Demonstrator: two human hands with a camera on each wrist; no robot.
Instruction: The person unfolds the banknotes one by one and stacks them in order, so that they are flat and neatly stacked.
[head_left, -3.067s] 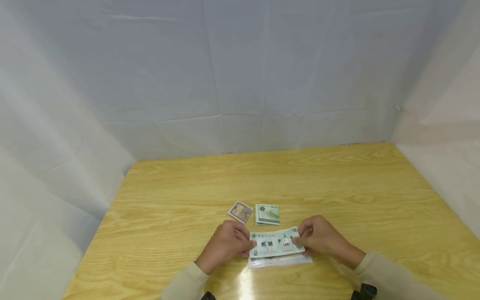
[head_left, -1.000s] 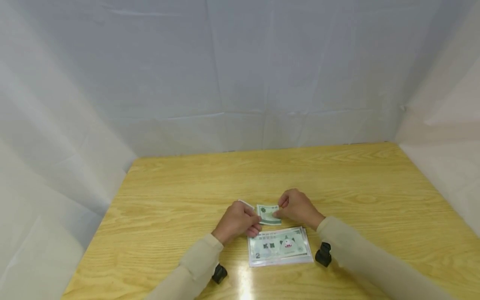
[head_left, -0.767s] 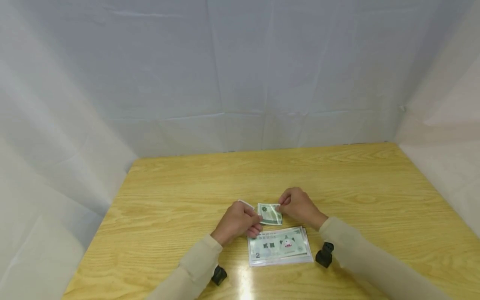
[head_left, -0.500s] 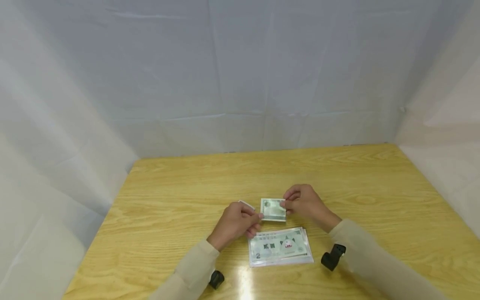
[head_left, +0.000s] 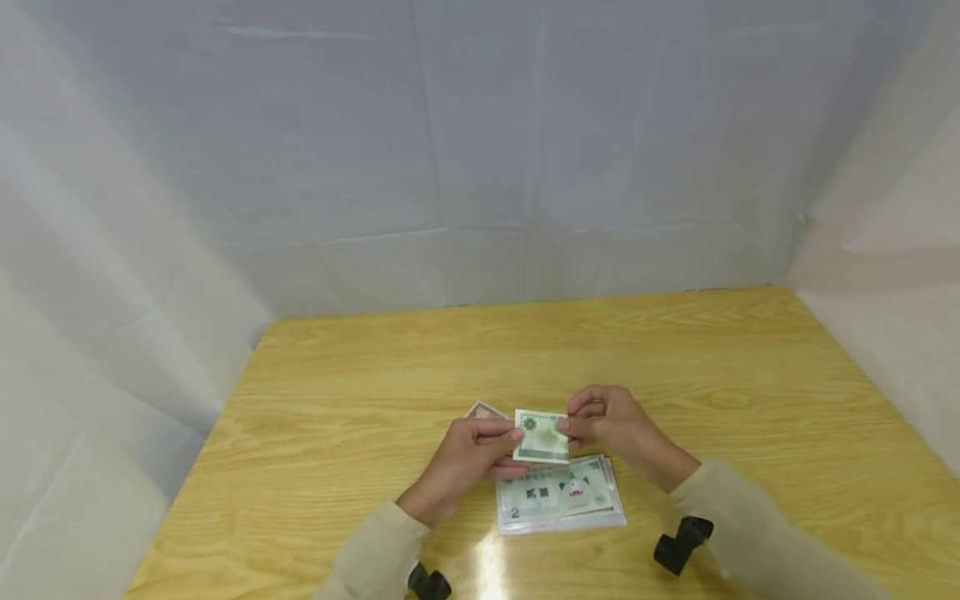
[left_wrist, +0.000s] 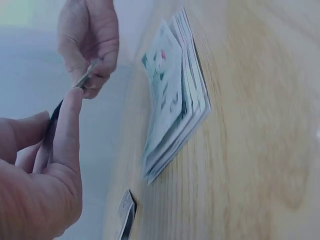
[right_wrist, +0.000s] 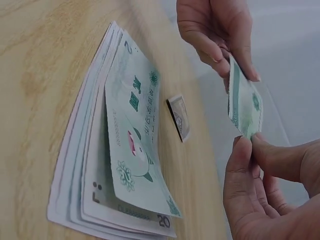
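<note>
A folded green banknote (head_left: 543,438) is held up between both hands, raised off the table in the wrist views. My left hand (head_left: 463,460) pinches its left edge between thumb and fingers. Its right edge is pinched by my right hand (head_left: 618,429). Below them lies a stack of banknotes (right_wrist: 132,135), topped by a green note marked 2 with a cartoon face; a note marked 20 sticks out beneath it. Behind my left hand sits a small folded brown banknote (right_wrist: 179,117), partly covered by that hand in the head view.
The wooden table (head_left: 360,375) reaches back to a pale sheet wall (head_left: 480,167), with more sheeting on the left and right sides. A black wrist strap (head_left: 682,543) hangs from the right sleeve, another (head_left: 429,582) from the left.
The green note marked 2, earlier between both hands, now lies on the stack. Both hands have since taken the folded green banknote from the table, lifted it and brought it nearer the body.
</note>
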